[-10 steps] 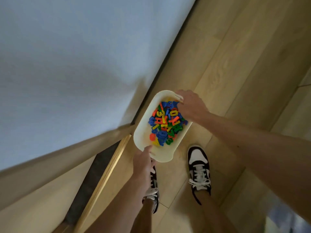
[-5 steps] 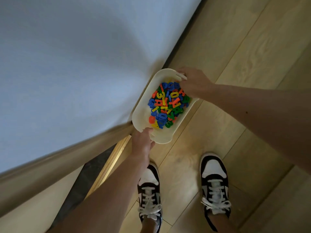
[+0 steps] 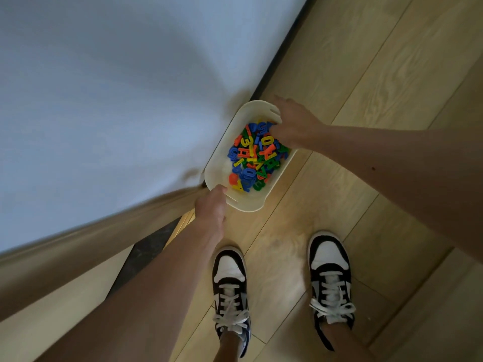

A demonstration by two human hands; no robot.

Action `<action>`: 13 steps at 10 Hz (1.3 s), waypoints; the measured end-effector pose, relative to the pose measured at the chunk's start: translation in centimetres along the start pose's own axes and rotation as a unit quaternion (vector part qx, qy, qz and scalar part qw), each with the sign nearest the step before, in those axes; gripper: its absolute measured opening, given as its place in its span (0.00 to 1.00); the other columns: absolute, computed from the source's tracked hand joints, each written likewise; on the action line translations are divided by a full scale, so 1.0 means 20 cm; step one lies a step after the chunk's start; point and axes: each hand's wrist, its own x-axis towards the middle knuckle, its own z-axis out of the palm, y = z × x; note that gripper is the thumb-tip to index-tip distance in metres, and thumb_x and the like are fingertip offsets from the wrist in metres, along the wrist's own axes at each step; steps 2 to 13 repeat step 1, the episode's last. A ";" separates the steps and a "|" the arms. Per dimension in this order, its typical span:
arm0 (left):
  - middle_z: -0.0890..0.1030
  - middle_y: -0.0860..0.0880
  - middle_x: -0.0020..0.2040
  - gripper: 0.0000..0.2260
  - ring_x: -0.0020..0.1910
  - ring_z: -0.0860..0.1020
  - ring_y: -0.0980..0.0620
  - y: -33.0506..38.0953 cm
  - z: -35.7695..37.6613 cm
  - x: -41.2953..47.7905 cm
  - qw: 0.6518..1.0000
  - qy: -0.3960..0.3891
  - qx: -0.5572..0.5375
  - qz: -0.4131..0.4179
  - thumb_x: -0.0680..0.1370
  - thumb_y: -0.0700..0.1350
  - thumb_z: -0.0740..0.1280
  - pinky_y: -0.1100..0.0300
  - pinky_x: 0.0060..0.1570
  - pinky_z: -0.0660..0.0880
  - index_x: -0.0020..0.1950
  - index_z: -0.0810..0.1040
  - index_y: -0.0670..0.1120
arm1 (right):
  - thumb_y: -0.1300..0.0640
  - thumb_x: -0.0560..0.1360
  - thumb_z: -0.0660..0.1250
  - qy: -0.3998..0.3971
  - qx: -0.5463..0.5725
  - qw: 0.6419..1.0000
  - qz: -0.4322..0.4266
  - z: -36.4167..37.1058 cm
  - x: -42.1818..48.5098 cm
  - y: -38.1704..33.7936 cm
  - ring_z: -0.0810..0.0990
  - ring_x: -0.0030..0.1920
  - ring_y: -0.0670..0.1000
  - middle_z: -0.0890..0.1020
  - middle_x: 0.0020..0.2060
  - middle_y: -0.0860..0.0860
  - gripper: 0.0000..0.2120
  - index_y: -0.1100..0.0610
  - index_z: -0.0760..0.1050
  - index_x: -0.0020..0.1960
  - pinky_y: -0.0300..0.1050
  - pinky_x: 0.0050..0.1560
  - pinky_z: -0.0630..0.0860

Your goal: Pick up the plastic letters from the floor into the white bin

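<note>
White bin (image 3: 219, 174) held at both ends, up against the edge of a bed with a pale sheet (image 3: 117, 100), over the wooden floor (image 3: 366, 74). Cannot tell whether the bin's left side rests on the bed or hangs clear.

Plastic letters (image 3: 257, 158) lie heaped inside the bin: blue, orange, yellow, green, piled toward its right side. Bare white bottom shows on the left.

Left hand (image 3: 211, 205): fingers curled round the near rim, thumb on top by the handle slot.

Right hand (image 3: 295, 124): closed over the far rim at the other handle slot, fingertips down among the top letters.

Tan bed frame (image 3: 78, 244) runs below the sheet. Two black-and-white shoes (image 3: 329, 267) stand on the floor, near the bin's near end.
</note>
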 end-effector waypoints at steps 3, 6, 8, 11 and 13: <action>0.76 0.53 0.46 0.10 0.42 0.73 0.59 0.02 -0.08 -0.20 0.990 0.038 0.045 0.131 0.79 0.45 0.65 0.65 0.38 0.69 0.59 0.72 0.45 | 0.57 0.77 0.65 0.091 0.079 0.992 -0.024 -0.06 -0.21 -0.11 0.70 0.69 0.56 0.71 0.69 0.56 0.31 0.56 0.59 0.78 0.49 0.66 0.68; 0.76 0.53 0.46 0.10 0.42 0.73 0.59 0.02 -0.08 -0.20 0.990 0.038 0.045 0.131 0.79 0.45 0.65 0.65 0.38 0.69 0.59 0.72 0.45 | 0.57 0.77 0.65 0.091 0.079 0.992 -0.024 -0.06 -0.21 -0.11 0.70 0.69 0.56 0.71 0.69 0.56 0.31 0.56 0.59 0.78 0.49 0.66 0.68; 0.76 0.53 0.46 0.10 0.42 0.73 0.59 0.02 -0.08 -0.20 0.990 0.038 0.045 0.131 0.79 0.45 0.65 0.65 0.38 0.69 0.59 0.72 0.45 | 0.57 0.77 0.65 0.091 0.079 0.992 -0.024 -0.06 -0.21 -0.11 0.70 0.69 0.56 0.71 0.69 0.56 0.31 0.56 0.59 0.78 0.49 0.66 0.68; 0.76 0.53 0.46 0.10 0.42 0.73 0.59 0.02 -0.08 -0.20 0.990 0.038 0.045 0.131 0.79 0.45 0.65 0.65 0.38 0.69 0.59 0.72 0.45 | 0.57 0.77 0.65 0.091 0.079 0.992 -0.024 -0.06 -0.21 -0.11 0.70 0.69 0.56 0.71 0.69 0.56 0.31 0.56 0.59 0.78 0.49 0.66 0.68; 0.76 0.53 0.46 0.10 0.42 0.73 0.59 0.02 -0.08 -0.20 0.990 0.038 0.045 0.131 0.79 0.45 0.65 0.65 0.38 0.69 0.59 0.72 0.45 | 0.57 0.77 0.65 0.091 0.079 0.992 -0.024 -0.06 -0.21 -0.11 0.70 0.69 0.56 0.71 0.69 0.56 0.31 0.56 0.59 0.78 0.49 0.66 0.68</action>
